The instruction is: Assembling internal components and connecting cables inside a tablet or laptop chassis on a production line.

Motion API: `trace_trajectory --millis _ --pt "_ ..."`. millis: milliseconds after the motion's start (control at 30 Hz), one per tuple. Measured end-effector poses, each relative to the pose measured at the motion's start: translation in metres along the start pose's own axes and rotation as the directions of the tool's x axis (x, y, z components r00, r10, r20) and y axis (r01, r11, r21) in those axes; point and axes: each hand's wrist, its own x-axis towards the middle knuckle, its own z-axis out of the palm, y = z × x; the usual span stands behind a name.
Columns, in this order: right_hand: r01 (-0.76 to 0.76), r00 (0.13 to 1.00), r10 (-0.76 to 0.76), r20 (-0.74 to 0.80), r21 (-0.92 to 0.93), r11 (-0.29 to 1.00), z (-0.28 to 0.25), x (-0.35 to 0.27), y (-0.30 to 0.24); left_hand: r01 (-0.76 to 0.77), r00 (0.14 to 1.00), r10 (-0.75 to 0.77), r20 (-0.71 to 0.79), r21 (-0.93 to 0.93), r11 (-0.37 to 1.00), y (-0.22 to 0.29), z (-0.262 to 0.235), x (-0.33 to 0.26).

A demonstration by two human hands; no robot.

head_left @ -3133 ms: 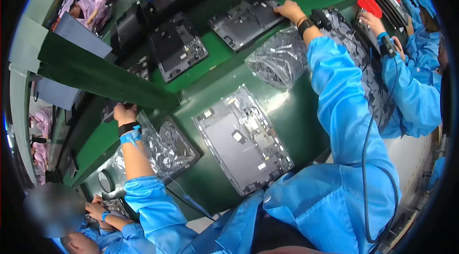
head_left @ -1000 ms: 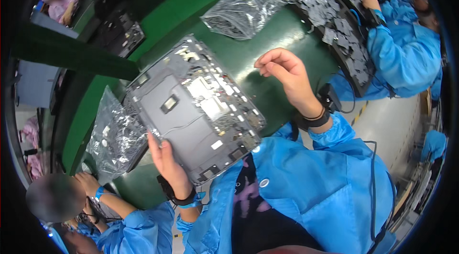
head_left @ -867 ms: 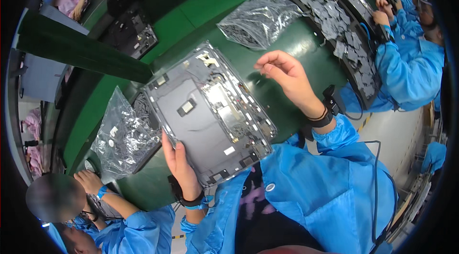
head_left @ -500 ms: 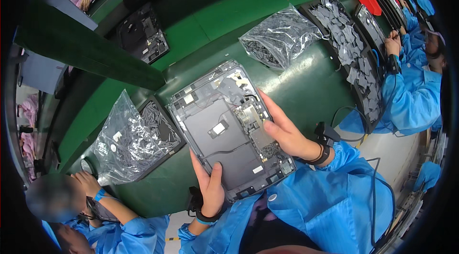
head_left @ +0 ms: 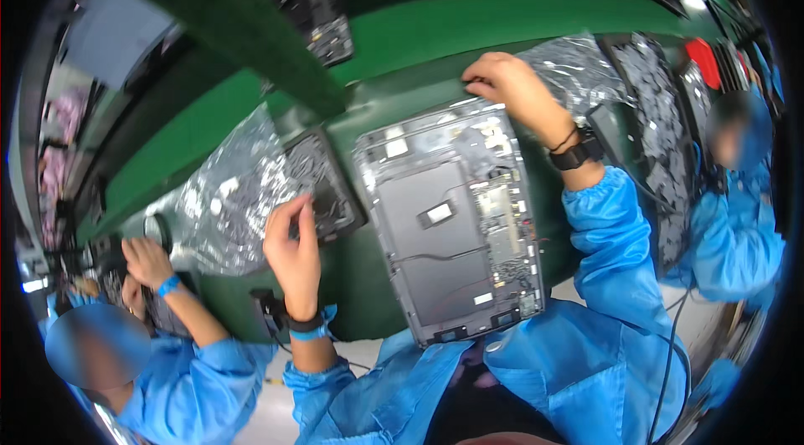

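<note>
An opened tablet-like device (head_left: pixel 431 257) lies on the green bench in front of me, its dark battery and circuit board facing up. My left hand (head_left: pixel 293 257) is raised to the left of it, beside a dark tray (head_left: pixel 342 181) of small black strips. Its thumb and fingers come together in a pinch; anything between them is too small to make out. Just past the device's far right corner is my right hand (head_left: pixel 511 89), near a clear plastic bag (head_left: pixel 578 68). Those fingers are curled together, and their tips are blurred. Neither hand touches the device.
A large clear bag (head_left: pixel 230 210) lies over the left tray. To the right stands a long tray of grey pieces (head_left: pixel 657 127). A green post (head_left: pixel 251 18) rises at the far left. Co-workers in blue sit on both sides, one hand (head_left: pixel 146 265) close by at left.
Both hands have let go of the device, which now rests on the bench. My left hand has moved left toward the strip tray, my right one forward. The view has shifted.
</note>
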Motion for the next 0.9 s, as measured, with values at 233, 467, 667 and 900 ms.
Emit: trace_trajectory --millis 233,467,667,900 --pt "-0.037 0.999 0.036 -0.034 -0.012 0.999 0.009 -0.004 0.000 -0.179 0.981 0.193 -0.026 0.272 0.946 -0.003 0.014 0.025" --pt "-0.324 0.873 0.435 -0.222 0.404 0.856 -0.021 -0.016 -0.009 -0.334 0.938 0.342 0.063 0.431 0.838 -0.003 0.038 0.039" --pt "-0.197 0.895 0.405 -0.189 0.647 0.737 -0.043 -0.033 -0.044 -0.311 0.945 0.318 0.077 0.513 0.800 -0.006 0.039 0.036" --pt "-0.274 0.879 0.474 -0.051 0.760 0.590 -0.051 -0.050 -0.064 -0.245 0.968 0.243 0.068 0.477 0.844 -0.008 0.033 0.038"
